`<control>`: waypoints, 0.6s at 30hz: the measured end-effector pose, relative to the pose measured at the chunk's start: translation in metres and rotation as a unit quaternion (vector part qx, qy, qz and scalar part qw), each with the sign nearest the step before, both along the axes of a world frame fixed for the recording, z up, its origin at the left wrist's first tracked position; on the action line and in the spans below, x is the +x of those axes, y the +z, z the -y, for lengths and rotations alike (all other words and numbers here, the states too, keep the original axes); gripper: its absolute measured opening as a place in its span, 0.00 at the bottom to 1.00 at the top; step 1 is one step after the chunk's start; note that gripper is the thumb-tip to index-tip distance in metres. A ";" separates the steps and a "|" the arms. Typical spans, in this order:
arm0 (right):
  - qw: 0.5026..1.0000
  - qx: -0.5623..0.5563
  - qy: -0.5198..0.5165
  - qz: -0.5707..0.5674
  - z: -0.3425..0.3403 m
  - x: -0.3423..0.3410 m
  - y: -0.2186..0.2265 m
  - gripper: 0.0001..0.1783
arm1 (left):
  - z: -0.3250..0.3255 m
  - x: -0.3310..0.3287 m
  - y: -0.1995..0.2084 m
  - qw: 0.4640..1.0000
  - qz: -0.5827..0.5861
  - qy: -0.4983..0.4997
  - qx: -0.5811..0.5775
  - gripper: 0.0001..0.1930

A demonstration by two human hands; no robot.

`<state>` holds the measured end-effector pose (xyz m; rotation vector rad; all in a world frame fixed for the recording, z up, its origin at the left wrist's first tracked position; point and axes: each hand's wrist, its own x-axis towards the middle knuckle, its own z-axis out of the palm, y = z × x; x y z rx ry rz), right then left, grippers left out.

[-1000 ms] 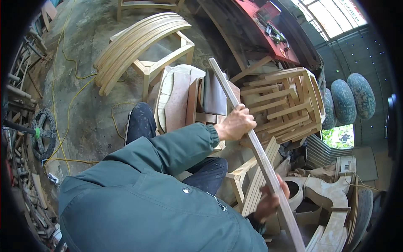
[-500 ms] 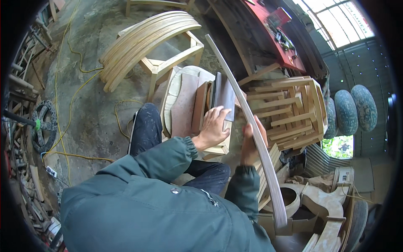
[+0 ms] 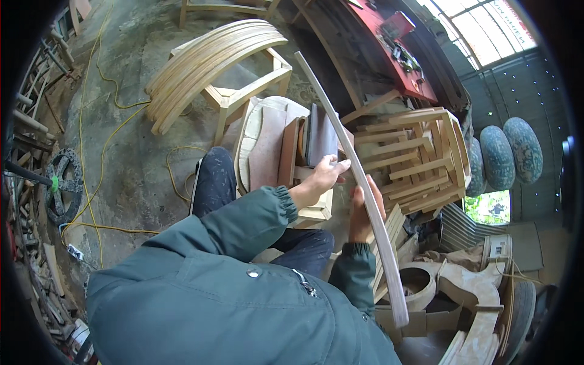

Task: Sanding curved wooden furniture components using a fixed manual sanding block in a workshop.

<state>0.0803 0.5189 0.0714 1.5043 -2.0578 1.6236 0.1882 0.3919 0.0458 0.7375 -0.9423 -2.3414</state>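
A long, slightly bowed wooden strip (image 3: 354, 159) runs slantwise from far centre to near right. My right hand (image 3: 364, 210) is closed around its middle, with the thumb on the left side. My left hand (image 3: 322, 178) is just left of the strip, fingers drawn together and tips close to its edge; whether they touch it or pinch something small cannot be made out. Beyond that hand, a grey sheet (image 3: 321, 137) lies beside a brown board (image 3: 288, 151) on a low wooden stand with a pale curved panel (image 3: 250, 143).
Curved wooden slats (image 3: 213, 67) are stacked on a frame at far left. Slatted wooden frames (image 3: 420, 161) stand to the right, below a red table (image 3: 395, 55). Yellow cord (image 3: 91, 182) trails over the floor near a handwheel (image 3: 64, 184). Carved wooden parts (image 3: 468, 286) lie near right.
My left hand has moved right from the grey sheet to the strip, its spread fingers now drawn together. The strip has shifted slightly left; my right hand keeps its hold.
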 end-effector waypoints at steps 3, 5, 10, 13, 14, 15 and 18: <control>0.999 0.035 0.000 0.007 -0.087 0.027 0.030 0.25 | -0.014 -0.023 0.018 0.996 -0.018 -0.054 0.074 0.29; 0.999 0.037 -0.011 0.013 -0.136 0.043 0.045 0.25 | -0.026 -0.042 0.019 0.991 -0.028 -0.064 0.110 0.27; 0.994 0.068 -0.038 -0.083 -0.236 0.050 0.066 0.23 | -0.098 -0.069 0.018 0.977 -0.035 -0.052 0.206 0.19; 0.963 0.149 -0.054 0.218 -0.295 0.046 0.059 0.20 | -0.124 -0.075 0.022 0.972 -0.037 -0.001 0.230 0.15; 0.917 0.154 -0.059 0.364 -0.301 0.053 0.072 0.24 | -0.122 -0.081 0.007 0.972 -0.038 -0.005 0.234 0.15; 0.850 0.154 -0.069 0.499 -0.307 0.061 0.091 0.28 | -0.122 -0.081 0.009 0.971 -0.036 -0.006 0.235 0.15; 0.768 0.167 0.024 0.617 -0.300 0.097 0.134 0.39 | -0.119 -0.077 0.017 0.977 -0.005 -0.014 0.214 0.16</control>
